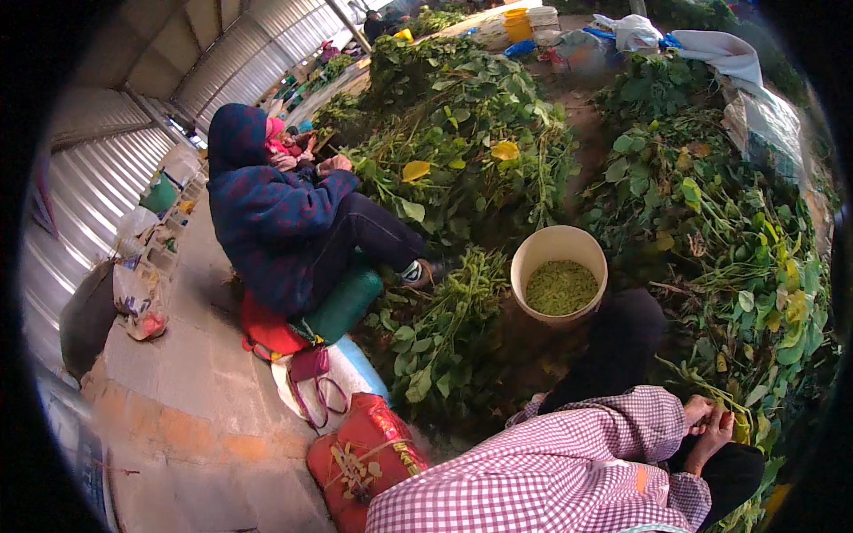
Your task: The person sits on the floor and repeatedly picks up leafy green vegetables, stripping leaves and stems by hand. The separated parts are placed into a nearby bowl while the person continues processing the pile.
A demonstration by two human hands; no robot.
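Note:
At the lower right, my left hand [698, 411] and my right hand [716, 438] are close together above my dark-trousered knee [726, 474]. Both grip a thin green plant stalk [706, 388], whose leafy end hangs beside my fingers. The fingertips are partly hidden by one another. A cream plastic bucket [520, 288] stands on the ground beyond my other knee [623, 333]. Small light-green beans or pods [562, 288] lie in its lower part. Beside my hands spreads a heap of cut leafy bean plants [740, 300].
A hooded person [280, 206] sits on a green sack [346, 296], hands at a large plant pile [466, 146]. Between us lies a plant bundle [460, 313]. Near my side are a red sack [373, 440] and a strapped purse [310, 364]. A metal wall [106, 173] stands left.

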